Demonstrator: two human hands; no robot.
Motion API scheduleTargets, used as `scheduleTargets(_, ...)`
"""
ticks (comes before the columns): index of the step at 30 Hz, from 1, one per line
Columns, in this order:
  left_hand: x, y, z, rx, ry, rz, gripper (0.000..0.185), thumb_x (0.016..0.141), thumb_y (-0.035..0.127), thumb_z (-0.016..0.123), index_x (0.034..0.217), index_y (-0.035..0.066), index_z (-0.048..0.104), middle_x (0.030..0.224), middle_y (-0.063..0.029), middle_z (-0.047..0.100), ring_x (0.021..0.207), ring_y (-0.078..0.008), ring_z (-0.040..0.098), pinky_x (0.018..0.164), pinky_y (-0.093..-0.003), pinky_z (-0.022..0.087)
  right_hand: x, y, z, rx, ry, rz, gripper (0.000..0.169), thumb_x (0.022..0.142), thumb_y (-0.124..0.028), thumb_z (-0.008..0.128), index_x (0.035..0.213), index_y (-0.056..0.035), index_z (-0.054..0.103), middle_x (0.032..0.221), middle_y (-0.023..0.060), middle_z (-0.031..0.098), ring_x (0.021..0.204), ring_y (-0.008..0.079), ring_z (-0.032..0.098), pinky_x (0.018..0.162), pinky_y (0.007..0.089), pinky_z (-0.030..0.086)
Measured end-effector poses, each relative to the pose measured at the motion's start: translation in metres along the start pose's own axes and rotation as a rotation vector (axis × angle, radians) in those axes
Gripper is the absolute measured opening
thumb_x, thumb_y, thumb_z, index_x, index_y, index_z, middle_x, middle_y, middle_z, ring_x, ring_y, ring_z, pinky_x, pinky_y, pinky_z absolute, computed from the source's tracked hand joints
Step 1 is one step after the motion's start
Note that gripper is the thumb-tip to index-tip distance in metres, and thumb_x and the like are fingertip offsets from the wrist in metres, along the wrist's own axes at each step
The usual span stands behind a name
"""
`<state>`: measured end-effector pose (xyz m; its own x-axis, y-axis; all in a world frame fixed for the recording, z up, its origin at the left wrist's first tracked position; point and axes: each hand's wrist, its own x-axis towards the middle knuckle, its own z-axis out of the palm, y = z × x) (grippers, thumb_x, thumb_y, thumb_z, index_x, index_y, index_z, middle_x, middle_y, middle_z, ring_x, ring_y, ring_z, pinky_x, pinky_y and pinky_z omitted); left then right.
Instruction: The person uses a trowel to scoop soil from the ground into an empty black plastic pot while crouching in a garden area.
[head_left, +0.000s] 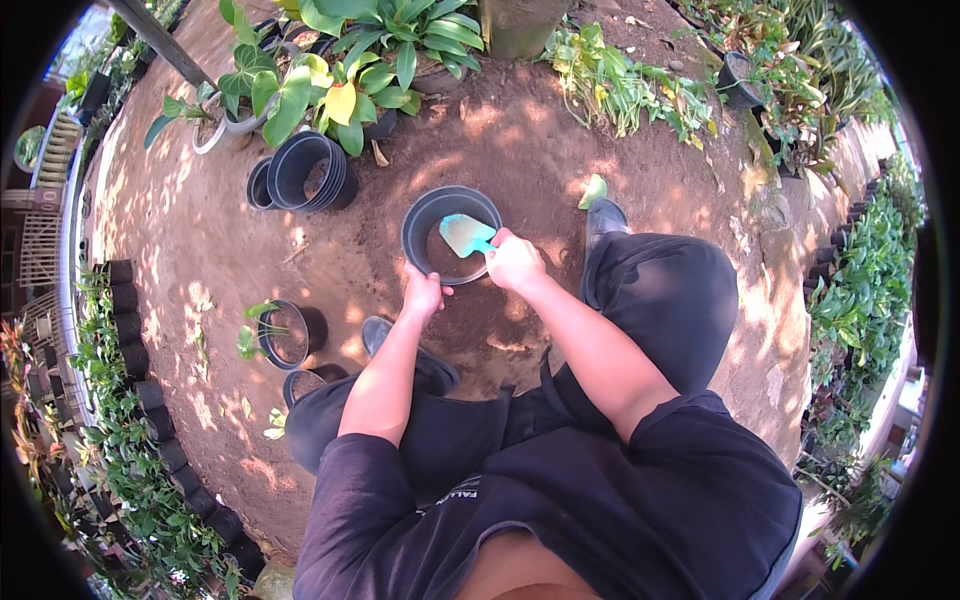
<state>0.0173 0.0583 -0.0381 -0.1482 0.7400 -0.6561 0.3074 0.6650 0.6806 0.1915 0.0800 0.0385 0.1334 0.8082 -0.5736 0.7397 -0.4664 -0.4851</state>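
Before me on the ground stands a black plastic plant pot (415, 238) with brown soil (450, 262) in its bottom. My left hand (424, 291) grips the pot's near-left rim, thumb and fingers around the edge. In my right hand (516, 260) is the handle of a turquoise hand trowel (465, 235). The trowel's blade is over the pot's opening, pointing up and left, with a dusting of soil on it. Whether the blade touches the soil below, I cannot tell.
Stacked black pots (341, 176) stand to the upper left, near potted leafy plants (360, 90). A pot with a seedling (294, 337) and another pot (304, 384) sit by my left knee. Uprooted vines (630, 86) lie at the upper right. A fallen leaf (593, 191) touches my right shoe (606, 216).
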Motion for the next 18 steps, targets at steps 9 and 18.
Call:
scheduleTargets(9, 0.028, -0.004, -0.022, 0.102, 0.14, 0.087, 0.042, 0.091, 0.015, 0.042, 0.131, 0.008, 0.031, 0.068, -0.0071, 0.056, 0.051, -0.0146, 0.053, 0.046, -0.0301, 0.043, 0.01, 0.001, -0.003, -0.054, 0.003, 0.0, 0.028, 0.081, -0.025, 0.053, 0.103, -0.0076, 0.053, 0.1, 0.0169, 0.061, 0.098, 0.033, 0.057, 0.083, 0.0421, 0.044)
scheduleTargets(18, -0.008, 0.017, -0.005, -0.166, -0.046, -0.05, 0.057, 0.091, 0.006, 0.029, 0.136, 0.021, -0.001, 0.067, -0.0098, 0.052, 0.039, -0.0121, 0.042, 0.035, -0.0258, 0.036, 0.0, -0.011, -0.012, -0.087, 0.009, -0.012, 0.029, 0.081, -0.026, 0.054, 0.105, -0.0114, 0.053, 0.104, 0.015, 0.06, 0.099, 0.0312, 0.057, 0.084, 0.0403, 0.045)
